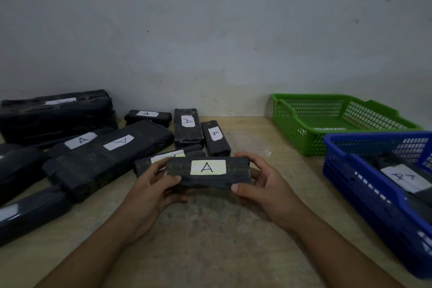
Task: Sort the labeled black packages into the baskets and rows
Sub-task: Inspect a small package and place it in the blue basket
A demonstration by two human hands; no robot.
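I hold a small black package (236, 174) with a pale label reading "A" level above the table's middle. My left hand (154, 184) grips its left end and my right hand (264, 184) grips its right end. Several other black packages with white "A" labels lie on the table at the left and centre, among them a long one (109, 156) and two short upright ones (188, 127) (215, 138). A blue basket (364, 192) at the right holds a labelled black package (406, 177). Behind it stands a green basket (297, 124).
The wooden table (210, 241) ends at a grey wall (210, 30) at the back. A large black package (56, 117) sits at the far left against the wall. Another package (25, 215) lies at the left edge.
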